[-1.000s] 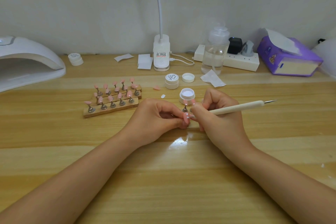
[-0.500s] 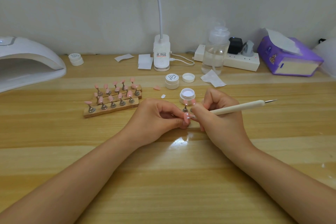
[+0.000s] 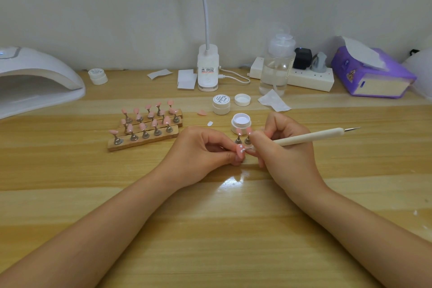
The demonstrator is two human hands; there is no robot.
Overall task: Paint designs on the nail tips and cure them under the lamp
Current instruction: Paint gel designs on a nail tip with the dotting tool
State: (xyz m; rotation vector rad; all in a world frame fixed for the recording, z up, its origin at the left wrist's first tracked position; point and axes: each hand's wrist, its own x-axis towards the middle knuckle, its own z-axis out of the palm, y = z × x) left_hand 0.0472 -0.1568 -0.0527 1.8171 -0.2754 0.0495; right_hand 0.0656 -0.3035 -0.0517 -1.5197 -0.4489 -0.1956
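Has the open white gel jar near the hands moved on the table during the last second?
No. The open white gel jar sits at the same place relative to the closed jar and the loose lid behind it.

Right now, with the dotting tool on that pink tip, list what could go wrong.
1. The left hand pinches the small nail tip while the dotting tool touches its wet white dots; a slip could smear them.
2. The open gel jar and two loose tip stands sit just behind the right hand; a careless pull back might knock them over.
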